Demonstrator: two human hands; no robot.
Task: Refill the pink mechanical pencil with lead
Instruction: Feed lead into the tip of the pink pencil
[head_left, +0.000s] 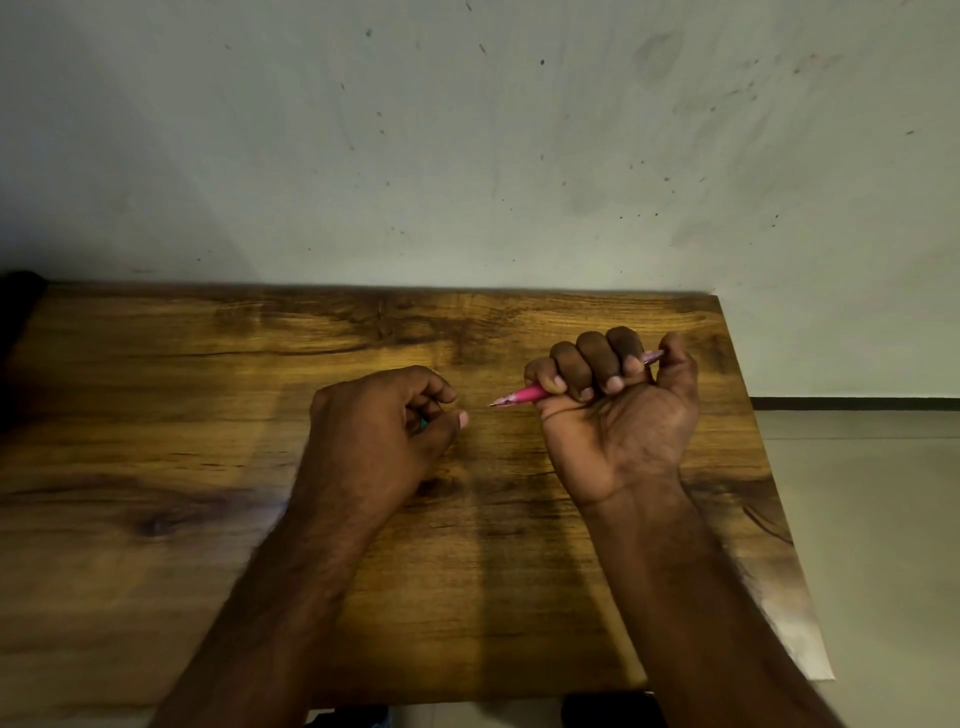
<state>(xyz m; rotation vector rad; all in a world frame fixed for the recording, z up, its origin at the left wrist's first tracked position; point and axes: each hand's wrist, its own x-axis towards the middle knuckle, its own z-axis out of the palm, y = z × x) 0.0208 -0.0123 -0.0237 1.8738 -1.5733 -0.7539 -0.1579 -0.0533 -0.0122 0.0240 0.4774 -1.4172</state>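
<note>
On the brown wood-grain tabletop, the right hand fisted the slim pink plastic mechanical pencil, tip toward nine o'clock, while the left hand curled around a barely visible teal bit, so refilling looked unfinished.

wooden table: brown, dark grain and knots, far edge against the wall | wall: pale grey-green, speckled with dark marks and smudges, rising behind the table | floor: light, right of the table | dark baseboard strip: where wall meets floor, right of the table

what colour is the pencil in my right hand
Pink, with a paler, clearer tip; the head view shows the pencil gripped in the right hand.
</note>
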